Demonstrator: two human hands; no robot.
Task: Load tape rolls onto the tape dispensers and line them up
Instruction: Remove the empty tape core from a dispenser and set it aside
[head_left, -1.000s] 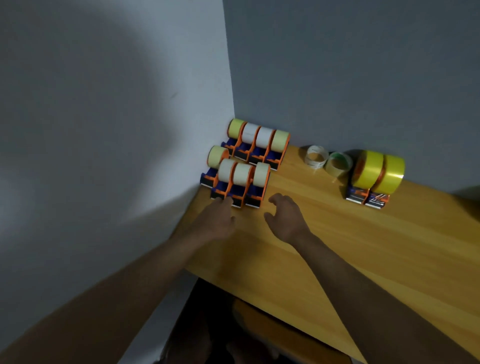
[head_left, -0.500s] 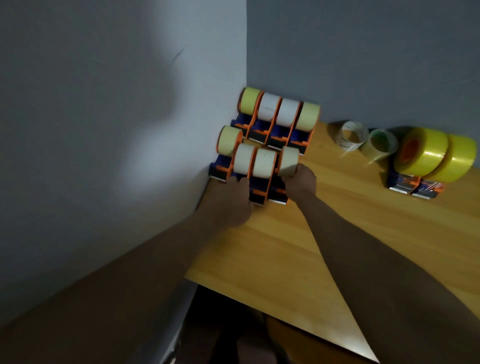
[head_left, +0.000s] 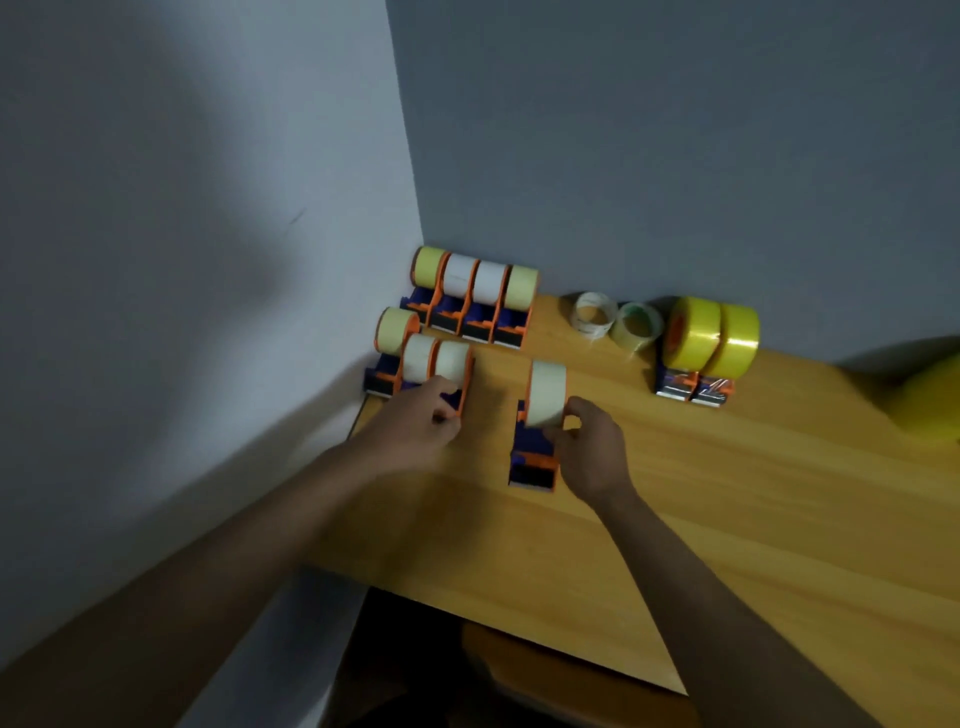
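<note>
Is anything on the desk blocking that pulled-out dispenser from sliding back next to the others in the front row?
Nothing visible does. Bare desk lies between the pulled-out dispenser, held by the right hand, and the front row. The left hand grips the row's end dispenser, beside the gap.
</note>
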